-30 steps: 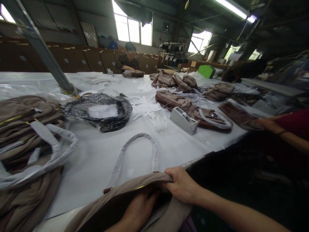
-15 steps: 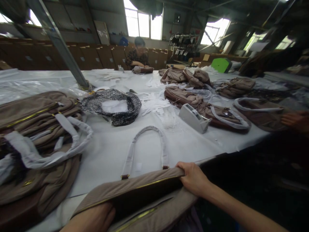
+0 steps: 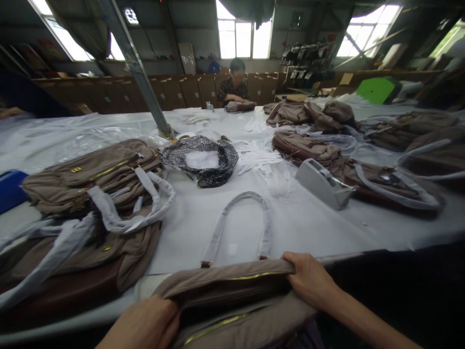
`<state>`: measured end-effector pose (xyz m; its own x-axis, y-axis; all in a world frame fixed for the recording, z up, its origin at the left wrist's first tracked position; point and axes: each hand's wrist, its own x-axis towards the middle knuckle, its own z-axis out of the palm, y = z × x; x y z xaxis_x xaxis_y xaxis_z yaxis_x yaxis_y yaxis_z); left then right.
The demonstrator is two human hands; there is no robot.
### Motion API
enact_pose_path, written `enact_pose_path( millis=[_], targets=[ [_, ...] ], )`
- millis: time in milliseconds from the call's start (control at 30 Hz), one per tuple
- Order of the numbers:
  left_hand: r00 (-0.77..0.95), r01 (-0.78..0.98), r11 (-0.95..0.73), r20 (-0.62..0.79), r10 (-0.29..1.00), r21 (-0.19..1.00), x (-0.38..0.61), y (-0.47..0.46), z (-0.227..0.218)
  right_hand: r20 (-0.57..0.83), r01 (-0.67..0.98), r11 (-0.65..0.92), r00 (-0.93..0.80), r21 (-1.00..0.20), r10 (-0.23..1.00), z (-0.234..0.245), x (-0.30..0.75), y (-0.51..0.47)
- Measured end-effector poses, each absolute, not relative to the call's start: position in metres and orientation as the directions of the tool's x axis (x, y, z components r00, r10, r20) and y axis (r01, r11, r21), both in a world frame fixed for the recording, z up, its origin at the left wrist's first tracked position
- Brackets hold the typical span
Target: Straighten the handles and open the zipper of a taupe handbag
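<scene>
A taupe handbag (image 3: 232, 286) with gold zips lies at the near edge of the white table (image 3: 312, 228), its mouth held apart. My right hand (image 3: 310, 281) is closed on the bag's upper right rim. My left hand (image 3: 145, 325) grips the bag's left end, with the fingers curled into the opening. The bag's paper-wrapped handle (image 3: 243, 218) lies flat on the table beyond it.
A stack of similar taupe bags (image 3: 90, 203) with wrapped handles fills the left. A black-and-white speckled bag (image 3: 203, 160) and a grey tape dispenser (image 3: 323, 184) sit mid-table. More bags (image 3: 363, 165) lie at right. A person (image 3: 236, 85) works at the far side.
My left hand came out from inside the bag and now grips its left end. The view has swung left, and the bag's mouth has been stretched wider between both hands.
</scene>
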<state>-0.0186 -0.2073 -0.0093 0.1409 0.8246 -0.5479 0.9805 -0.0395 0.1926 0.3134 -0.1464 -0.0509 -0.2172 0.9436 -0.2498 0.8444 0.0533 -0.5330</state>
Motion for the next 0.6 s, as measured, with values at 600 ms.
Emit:
enact_pose_path(
  millis=[600],
  targets=[
    [0.183,0.796,0.094,-0.387,0.904,0.598,-0.037,-0.218,0.003,-0.404,0.514,-0.235,-0.244,-0.825,0.881,-0.048,0.364,-0.162]
  ],
)
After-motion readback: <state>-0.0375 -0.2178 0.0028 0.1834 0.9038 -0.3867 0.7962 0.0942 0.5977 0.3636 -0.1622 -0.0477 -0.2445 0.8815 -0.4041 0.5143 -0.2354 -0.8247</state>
